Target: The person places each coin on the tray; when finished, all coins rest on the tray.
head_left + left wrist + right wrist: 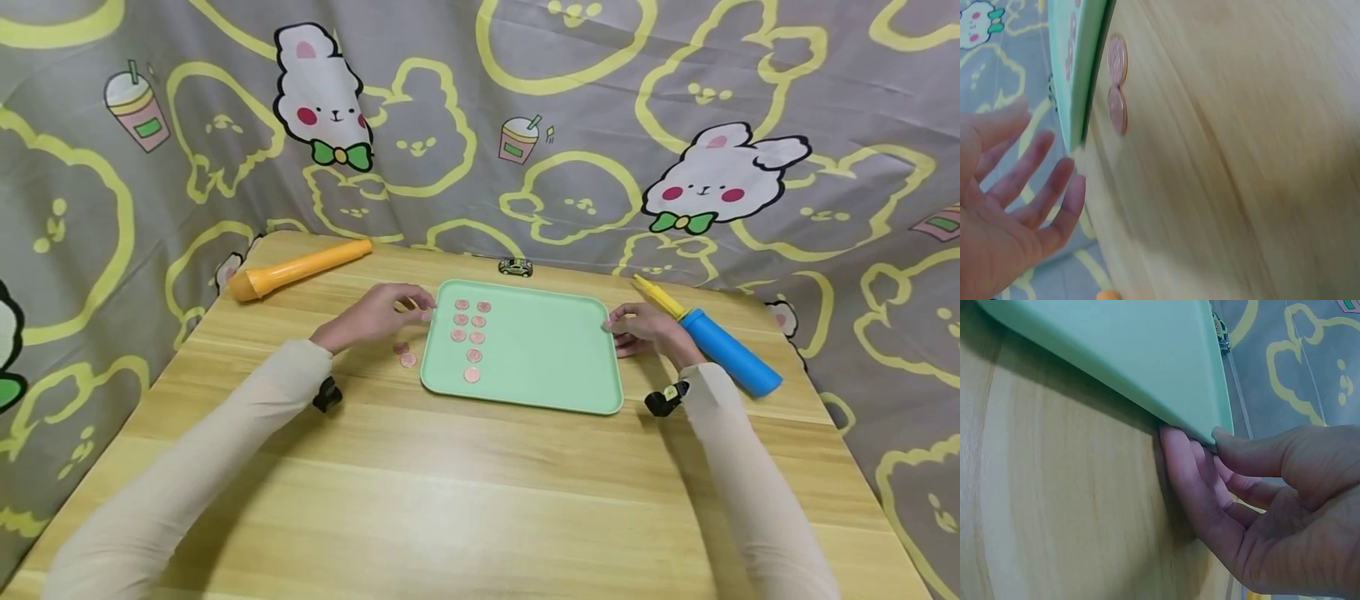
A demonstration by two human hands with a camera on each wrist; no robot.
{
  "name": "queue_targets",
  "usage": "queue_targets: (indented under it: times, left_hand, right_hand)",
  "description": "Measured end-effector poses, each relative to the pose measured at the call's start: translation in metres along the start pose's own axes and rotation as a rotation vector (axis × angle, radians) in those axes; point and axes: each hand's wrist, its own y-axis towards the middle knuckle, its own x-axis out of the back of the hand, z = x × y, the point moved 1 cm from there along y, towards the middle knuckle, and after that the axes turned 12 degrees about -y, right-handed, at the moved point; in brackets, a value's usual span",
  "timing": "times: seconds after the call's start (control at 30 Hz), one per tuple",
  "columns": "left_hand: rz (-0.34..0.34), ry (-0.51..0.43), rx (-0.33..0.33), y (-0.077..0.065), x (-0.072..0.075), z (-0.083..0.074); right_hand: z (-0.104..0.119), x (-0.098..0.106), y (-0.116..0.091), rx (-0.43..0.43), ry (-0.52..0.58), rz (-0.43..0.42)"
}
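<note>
A light green tray point(547, 350) lies on the wooden table, with several copper-coloured coins point(477, 321) in two columns on its left part. My right hand point(645, 325) grips its right edge near the far corner. In the right wrist view, the thumb of that hand point(1260, 494) presses on the tray's rim point(1227, 406) and the fingers are at its underside. Beside the opposite edge is my left hand point(382, 315), fingers loosely bent and spread. The left wrist view shows nothing in its grasp. Two more coins point(1117, 59) rest on the table, close to the tray's left side.
An orange toy microphone-shaped stick point(307, 268) lies at the back left. A small toy car point(516, 267) stands behind the tray. To the right is a blue and yellow hand pump point(727, 350). A patterned grey curtain point(465, 108) hangs along the table's far edge.
</note>
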Motion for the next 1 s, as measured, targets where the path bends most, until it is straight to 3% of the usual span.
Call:
queue_targets:
  times: [0.13,0.27,0.37,0.47,0.73,1.0]
  left_hand:
    - [0.053,0.007,-0.017,-0.002,0.009,0.004]
    - [0.172,0.004,-0.005,-0.007,0.017,0.007]
    - [0.264,0.052,0.005,-0.011,0.018,0.009]
    - [0.306,0.117,0.014,-0.014,0.014,0.011]
    - [0.272,0.179,0.012,-0.014,0.005,0.011]
    - [0.208,0.159,0.023,-0.019,0.005,0.011]
  right_hand:
    - [0.002,0.0,0.001,0.007,-0.006,0.003]
    - [0.0,0.0,0.003,0.029,-0.019,0.016]
    - [0.0,0.001,0.002,0.039,-0.027,0.018]
    - [-0.001,0.002,-0.001,0.026,-0.019,0.016]
    - [-0.007,0.001,-0.004,0.004,0.014,-0.009]
    - [-0.003,-0.001,-0.002,0.018,0.008,-0.009]
